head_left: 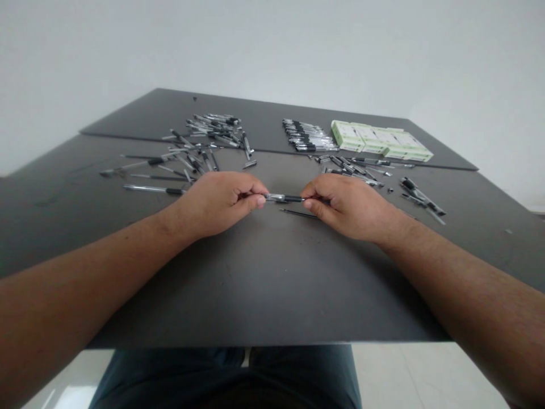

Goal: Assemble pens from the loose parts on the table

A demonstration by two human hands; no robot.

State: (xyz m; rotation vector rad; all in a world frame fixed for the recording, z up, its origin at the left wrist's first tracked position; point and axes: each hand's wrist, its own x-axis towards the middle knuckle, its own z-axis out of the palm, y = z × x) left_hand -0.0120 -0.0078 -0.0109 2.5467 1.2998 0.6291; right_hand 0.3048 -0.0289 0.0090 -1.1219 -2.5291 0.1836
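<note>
A pen [284, 198] with a clear section and a black grip is held level above the table between my two hands. My left hand [227, 200] pinches its left end, thumb against fingers. At the other end, by the black grip, my right hand [344, 204] is closed on it in the same way; the fingers hide the tip there. Just below the pen a thin dark refill [298, 213] lies on the table, its right end covered by my right hand.
Loose pens and parts [213, 128] are heaped at the back left, some reaching my left hand. Behind my right hand lie more pen parts [353, 167]. A row of pens [306, 136] sits beside pale green boxes [381, 139]. More pieces [421, 199] lie far right on the grey table [264, 284].
</note>
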